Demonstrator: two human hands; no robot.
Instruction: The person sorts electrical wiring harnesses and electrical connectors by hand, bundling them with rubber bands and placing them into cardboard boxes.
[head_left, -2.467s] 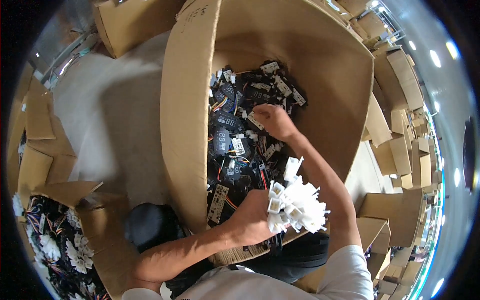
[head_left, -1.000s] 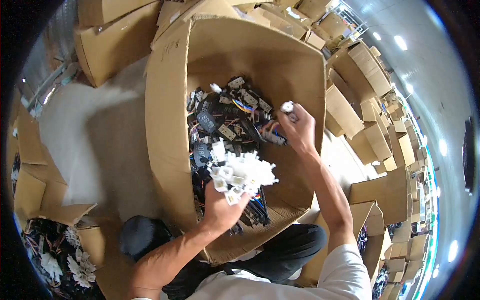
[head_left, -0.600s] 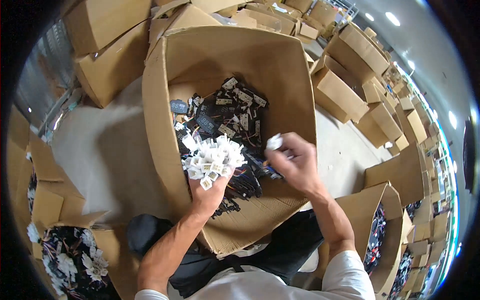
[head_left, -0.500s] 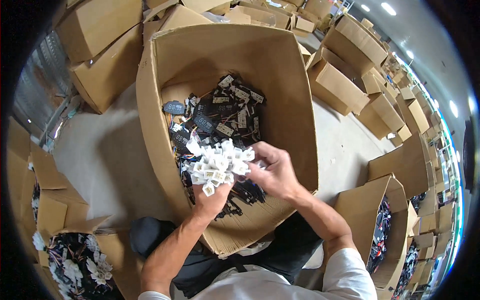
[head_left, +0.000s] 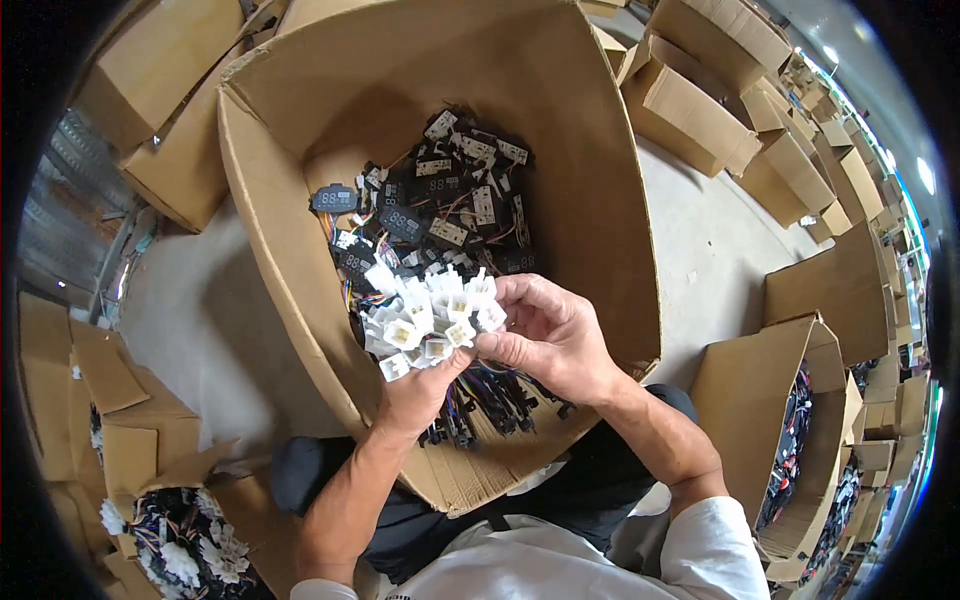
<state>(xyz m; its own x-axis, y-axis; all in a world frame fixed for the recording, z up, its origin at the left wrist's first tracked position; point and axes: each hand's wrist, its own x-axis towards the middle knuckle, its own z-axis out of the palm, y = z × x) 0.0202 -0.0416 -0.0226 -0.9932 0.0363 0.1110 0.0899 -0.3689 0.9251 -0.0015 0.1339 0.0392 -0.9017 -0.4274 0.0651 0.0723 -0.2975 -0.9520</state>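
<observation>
A thick bunch of white plastic wire connectors [head_left: 425, 318] is gripped in my left hand [head_left: 418, 398], open ends facing up. Dark cables [head_left: 485, 405] trail from beneath it over the front of the box. My right hand [head_left: 550, 338] pinches a white connector at the bunch's right edge, thumb and forefinger closed on it. Both hands are above a large open cardboard box [head_left: 560, 110]. Inside lie several black display modules [head_left: 403, 222] with thin coloured wires, and circuit boards [head_left: 484, 205] show among them.
An open box at lower left holds more white connectors and wires [head_left: 185, 548]. At right stands another box [head_left: 745, 400] with dark wire bundles [head_left: 788, 445]. Stacked cartons [head_left: 160, 70] line the upper left, and more boxes [head_left: 700, 115] stretch away at upper right.
The view has shifted, bringing the box nearer. My right hand has closed in on the bunch's edge, its thumb now beside the left hand. The bunch stays in my left hand, slightly tilted.
</observation>
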